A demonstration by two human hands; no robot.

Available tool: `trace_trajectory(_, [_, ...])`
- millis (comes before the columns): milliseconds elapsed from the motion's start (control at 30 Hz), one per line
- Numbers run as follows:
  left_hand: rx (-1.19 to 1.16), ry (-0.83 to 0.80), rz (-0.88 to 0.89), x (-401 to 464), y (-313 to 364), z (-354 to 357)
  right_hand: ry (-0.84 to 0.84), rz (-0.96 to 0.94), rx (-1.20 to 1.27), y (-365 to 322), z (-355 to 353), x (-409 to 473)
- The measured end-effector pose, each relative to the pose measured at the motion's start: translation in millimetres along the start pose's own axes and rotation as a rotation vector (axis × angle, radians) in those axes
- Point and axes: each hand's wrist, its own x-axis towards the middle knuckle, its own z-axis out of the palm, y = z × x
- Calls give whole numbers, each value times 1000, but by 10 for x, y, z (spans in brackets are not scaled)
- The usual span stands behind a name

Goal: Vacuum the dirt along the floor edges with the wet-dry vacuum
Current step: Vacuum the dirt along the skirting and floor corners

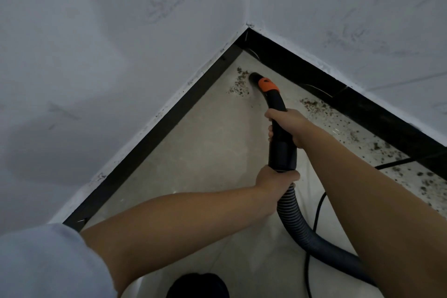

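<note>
Both hands wrapped round the vacuum, right hand (287, 126) up on the wand (280, 133) and left hand (275, 184) at the hose (297, 220) cuff, nozzle (254, 78) down at the corner dirt (239, 84), so I'd guess next it's the dirt trail (362, 135) along the right skirting.

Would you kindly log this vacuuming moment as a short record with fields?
place: floor corner, black baseboard below white walls
left hand: grips the ribbed hose at the wand's base
right hand: grips the black wand higher up
nozzle: at the dirt patch near the corner
dirt left: scattered dirt along the right edge
also: black cable on the floor
</note>
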Motion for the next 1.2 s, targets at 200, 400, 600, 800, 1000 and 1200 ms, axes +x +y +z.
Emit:
trace_trajectory(200, [-42,19,18,64,51,-11,-21,-20,-5,-65,47,74])
trace_trajectory(400, [-57,33,15,90,118,-44,-27,-26,-16,-122,97,124])
trace_trajectory(600, [-61,28,22,61,138,-77,-38,-34,-46,-167,147,100])
trace_trajectory(800, [42,-45,-13,-87,-25,24,20,-1,15,76,-67,-80])
trace_trajectory(1000, [129,-66,-44,-343,-358,124,44,46,76,413,-190,-422])
trace_trajectory(1200, [134,4,-13,-470,-669,-98,-4,21,73,628,128,-580])
